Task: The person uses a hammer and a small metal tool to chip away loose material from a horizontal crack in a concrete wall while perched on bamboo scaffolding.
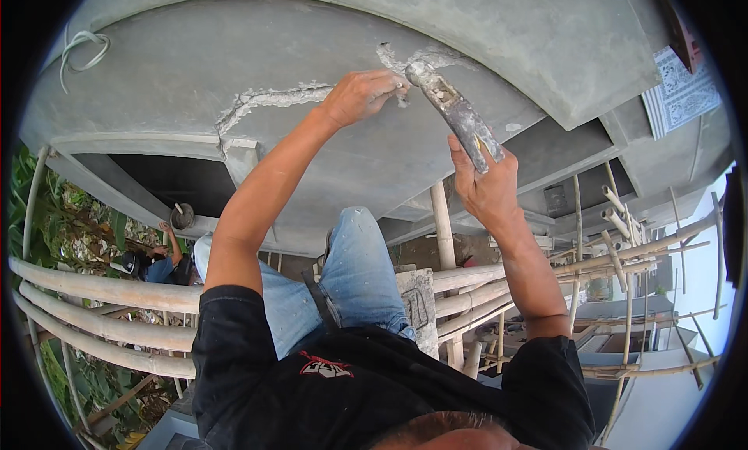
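My right hand (pixel 491 189) grips a claw hammer (pixel 460 116), its worn head crusted with grey mortar. The hammer's round striking face is close to my left hand (pixel 362 95), by the wall. My left fingers are closed around a small rod-like piece (pixel 400 84); only its pale end shows, and its kind is hidden. Around that hand runs a rough chipped groove (pixel 280 98) in the smooth grey cement wall (pixel 171 68). The groove continues above and behind the hammer's face, with broken edges.
Bamboo scaffold poles (pixel 117 286) run at left and right of my legs. Below at left is another person (pixel 160 267), one arm raised near a bucket (pixel 181 215). A pale cable loop (pixel 84 49) hangs from the wall. Dark openings (pixel 167 181) sit below the groove.
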Demonstrator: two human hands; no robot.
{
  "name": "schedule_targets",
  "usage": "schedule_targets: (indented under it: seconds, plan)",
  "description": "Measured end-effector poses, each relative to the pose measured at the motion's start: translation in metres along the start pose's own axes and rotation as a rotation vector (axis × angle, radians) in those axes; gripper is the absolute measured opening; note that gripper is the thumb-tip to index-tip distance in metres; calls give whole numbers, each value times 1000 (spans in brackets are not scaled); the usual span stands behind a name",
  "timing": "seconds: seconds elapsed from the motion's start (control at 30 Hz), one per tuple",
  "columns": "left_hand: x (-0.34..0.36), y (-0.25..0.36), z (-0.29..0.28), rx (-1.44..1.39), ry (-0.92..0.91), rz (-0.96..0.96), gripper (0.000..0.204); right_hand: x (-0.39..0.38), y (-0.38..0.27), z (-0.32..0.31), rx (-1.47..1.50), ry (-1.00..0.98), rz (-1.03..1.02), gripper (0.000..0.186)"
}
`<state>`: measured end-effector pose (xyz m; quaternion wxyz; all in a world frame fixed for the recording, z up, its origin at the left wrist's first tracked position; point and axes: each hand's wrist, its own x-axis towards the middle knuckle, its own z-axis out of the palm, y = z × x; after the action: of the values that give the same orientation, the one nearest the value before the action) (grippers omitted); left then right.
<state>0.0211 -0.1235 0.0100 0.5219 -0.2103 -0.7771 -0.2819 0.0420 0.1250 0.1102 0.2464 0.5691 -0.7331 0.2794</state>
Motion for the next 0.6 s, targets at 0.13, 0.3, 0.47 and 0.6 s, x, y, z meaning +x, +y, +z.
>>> schedule_targets:
  seconds: [0.13,0.3,0.47,0.6]
  plan:
    - [-3,-5,-1,11,-78,-86,14,5,4,9,-165,-212,157,29]
    - [1,4,0,34,-32,-57,11,-2,15,9,-61,-65,23,26]
    - [-1,-2,-1,72,-90,-82,8,4,10,12,-177,-259,274,21]
    - [3,1,3,50,-30,-115,6,3,22,10,-55,0,-15,25]
